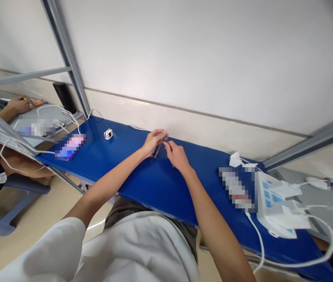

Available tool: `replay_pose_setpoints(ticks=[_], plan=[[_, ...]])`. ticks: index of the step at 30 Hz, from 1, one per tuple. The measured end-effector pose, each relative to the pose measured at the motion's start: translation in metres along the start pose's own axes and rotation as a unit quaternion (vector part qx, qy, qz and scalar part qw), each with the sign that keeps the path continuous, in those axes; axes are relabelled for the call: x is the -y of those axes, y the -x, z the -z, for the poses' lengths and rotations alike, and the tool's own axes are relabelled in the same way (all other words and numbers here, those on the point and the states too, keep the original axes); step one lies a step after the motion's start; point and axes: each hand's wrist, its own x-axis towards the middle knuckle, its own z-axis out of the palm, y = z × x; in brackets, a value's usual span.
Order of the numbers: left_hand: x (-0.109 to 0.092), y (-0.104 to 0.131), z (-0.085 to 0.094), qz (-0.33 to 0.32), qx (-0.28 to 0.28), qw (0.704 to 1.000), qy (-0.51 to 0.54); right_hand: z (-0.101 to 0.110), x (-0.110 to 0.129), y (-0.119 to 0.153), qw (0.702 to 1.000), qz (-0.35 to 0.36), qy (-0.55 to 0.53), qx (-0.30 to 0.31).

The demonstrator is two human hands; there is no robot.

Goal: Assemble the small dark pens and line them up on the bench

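Both hands meet over the middle of a narrow blue table, near its back edge. My left hand is closed, its thumb and fingertips pressed around a small dark metallic piece that hangs below them. On the right, my right hand is curled closed around a thin dark item, its tip near the left fingertips. The items are too small to make out exactly. A bit of something dark shows under the right hand.
A small white device and a lit phone lie at the left. At the right are another phone, a white power strip and cables. Beyond the left frame post, another person's hands work beside a black cylinder.
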Motion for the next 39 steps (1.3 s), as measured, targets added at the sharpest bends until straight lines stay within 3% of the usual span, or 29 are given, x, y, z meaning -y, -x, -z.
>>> replay_pose_setpoints(ticks=[4,12,18,27,34,39], plan=[[-0.004,0.002,-0.002,0.004,0.07,0.997,0.018,0.004,-0.002,0.0,1.0,-0.015,0.003,-0.015],[0.003,0.0,0.001,0.001,-0.022,0.999,-0.025,0.001,-0.003,0.001,0.999,-0.02,0.041,-0.016],[0.0,0.002,0.0,0.005,0.056,0.998,-0.003,0.001,-0.008,-0.001,0.998,-0.024,0.053,-0.018],[0.006,0.001,0.0,-0.002,-0.01,0.999,-0.04,-0.001,-0.005,-0.001,0.997,-0.026,0.071,-0.019],[0.003,0.003,-0.003,0.004,0.066,0.998,-0.024,0.0,-0.01,-0.001,0.997,-0.031,0.065,-0.032],[0.007,0.002,0.0,-0.004,0.04,0.998,-0.038,-0.002,-0.011,-0.002,0.998,-0.029,0.047,-0.035]])
